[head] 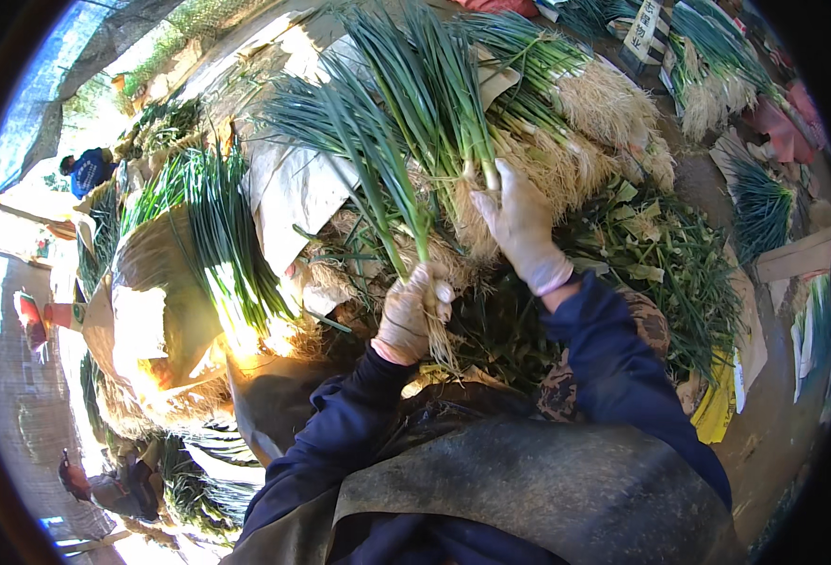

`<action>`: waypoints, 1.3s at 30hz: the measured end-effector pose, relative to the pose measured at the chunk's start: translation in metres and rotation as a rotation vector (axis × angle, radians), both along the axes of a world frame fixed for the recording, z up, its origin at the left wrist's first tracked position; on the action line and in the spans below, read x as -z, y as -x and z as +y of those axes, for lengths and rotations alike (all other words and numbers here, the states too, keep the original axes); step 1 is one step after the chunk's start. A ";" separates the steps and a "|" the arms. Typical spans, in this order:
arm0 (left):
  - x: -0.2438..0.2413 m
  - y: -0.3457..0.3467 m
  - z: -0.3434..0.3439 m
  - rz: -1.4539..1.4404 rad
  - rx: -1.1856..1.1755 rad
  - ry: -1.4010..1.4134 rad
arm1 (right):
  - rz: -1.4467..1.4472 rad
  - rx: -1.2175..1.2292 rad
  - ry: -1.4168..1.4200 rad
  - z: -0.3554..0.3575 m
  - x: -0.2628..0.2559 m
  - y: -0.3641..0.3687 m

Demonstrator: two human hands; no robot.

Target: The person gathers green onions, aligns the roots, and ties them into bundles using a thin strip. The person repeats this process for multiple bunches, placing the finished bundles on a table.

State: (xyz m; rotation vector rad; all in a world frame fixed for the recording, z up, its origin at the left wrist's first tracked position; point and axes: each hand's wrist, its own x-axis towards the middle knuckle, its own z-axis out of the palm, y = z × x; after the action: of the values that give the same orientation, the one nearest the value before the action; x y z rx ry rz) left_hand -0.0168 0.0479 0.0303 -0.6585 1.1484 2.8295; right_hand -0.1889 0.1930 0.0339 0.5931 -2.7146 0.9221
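My left hand (pixel 408 314), in a thin pale glove, is closed around the white lower ends of a few green onions (pixel 419 233); their roots hang below the fingers and their leaves point up and left. To its upper right, my right hand (pixel 518 219), gloved too, has thumb and fingers around the white stem of a green onion (pixel 489 171). That stem lies against a row of others with long green leaves (pixel 415 85). Bushy pale roots (pixel 475 219) spread just below and left of the right hand.
Bundles with thick roots (pixel 599 99) lie at the upper right. A heap of stripped leaves (pixel 669 268) is right of my arm. More onions (pixel 231 226) stand by brown sheeting at left. Two people, one in blue (pixel 89 171), one in dark clothes (pixel 122 487), are at the far left.
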 end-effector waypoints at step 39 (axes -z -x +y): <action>-0.015 -0.106 0.041 -0.069 0.235 0.187 | -0.447 -0.460 0.707 0.022 -0.012 -0.155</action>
State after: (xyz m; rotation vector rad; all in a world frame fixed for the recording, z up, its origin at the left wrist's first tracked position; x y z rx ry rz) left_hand 0.0891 0.0886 0.0454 -0.5795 1.3885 2.5088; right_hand -0.0337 0.2146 0.0461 0.9402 -2.3268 2.2200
